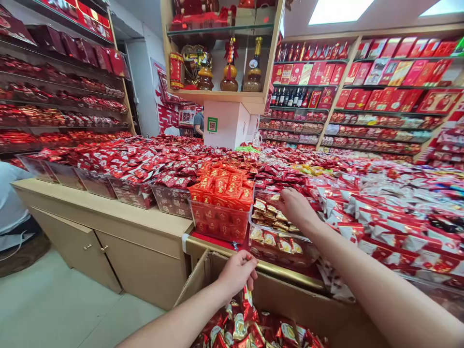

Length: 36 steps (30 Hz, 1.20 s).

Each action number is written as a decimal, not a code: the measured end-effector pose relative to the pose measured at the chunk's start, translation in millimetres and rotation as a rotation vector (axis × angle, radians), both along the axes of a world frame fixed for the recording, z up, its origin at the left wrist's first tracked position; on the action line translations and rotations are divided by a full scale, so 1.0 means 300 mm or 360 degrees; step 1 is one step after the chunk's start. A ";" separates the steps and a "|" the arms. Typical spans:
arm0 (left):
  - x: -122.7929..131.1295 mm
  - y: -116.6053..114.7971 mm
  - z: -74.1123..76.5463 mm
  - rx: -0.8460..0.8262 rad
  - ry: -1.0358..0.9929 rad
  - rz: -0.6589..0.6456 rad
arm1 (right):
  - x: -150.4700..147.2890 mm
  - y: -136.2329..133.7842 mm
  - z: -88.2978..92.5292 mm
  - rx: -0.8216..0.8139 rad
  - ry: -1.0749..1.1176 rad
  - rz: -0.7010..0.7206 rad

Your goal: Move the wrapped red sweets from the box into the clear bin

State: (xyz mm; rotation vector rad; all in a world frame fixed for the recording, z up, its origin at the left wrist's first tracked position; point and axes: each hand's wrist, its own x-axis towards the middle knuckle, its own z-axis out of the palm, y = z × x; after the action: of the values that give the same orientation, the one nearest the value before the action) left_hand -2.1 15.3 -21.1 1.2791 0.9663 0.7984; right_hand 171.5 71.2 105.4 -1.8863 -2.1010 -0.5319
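Observation:
My left hand [237, 273] hovers over an open cardboard box [290, 302] full of red and gold wrapped candies [253, 328]; its fingers are pinched on one candy wrapper that hangs below them. My right hand [295, 208] reaches forward into a clear plastic bin [279, 249] of gold wrapped candies [270, 217], fingers curled down among them; what they hold is hidden. Left of that bin stands a clear bin of orange-red packets [221, 198].
A long display counter [108, 208] is covered with bins of red wrapped sweets. Wooden cabinet doors [94, 249] sit below. Shelves of red gift boxes [380, 77] line the walls. A person in light clothing [10, 203] is at the left edge, another stands far back.

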 end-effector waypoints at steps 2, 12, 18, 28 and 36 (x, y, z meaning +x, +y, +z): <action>-0.003 0.001 -0.001 -0.0004 -0.0006 -0.0020 | 0.018 0.086 -0.029 -0.0106 -0.0043 -0.0045; -0.007 0.007 0.002 -0.0021 0.0066 -0.0077 | 0.072 0.137 -0.156 -0.0357 -0.0027 -0.0216; -0.006 0.009 0.013 -0.0049 0.0064 -0.0106 | 0.069 0.116 -0.174 -0.0302 0.0018 -0.0365; -0.016 0.013 0.042 -0.0281 -0.0380 -0.0035 | -0.001 -0.011 -0.060 0.0196 0.0303 0.0052; -0.022 -0.010 0.078 -0.0878 -0.1008 -0.0149 | -0.098 -0.418 -0.320 -0.0288 0.1166 0.0715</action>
State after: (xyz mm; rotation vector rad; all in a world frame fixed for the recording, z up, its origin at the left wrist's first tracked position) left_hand -8.7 12.3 2.3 0.5309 0.5445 0.7281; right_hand 142.0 -54.2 9.3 -1.3090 -1.9738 0.4052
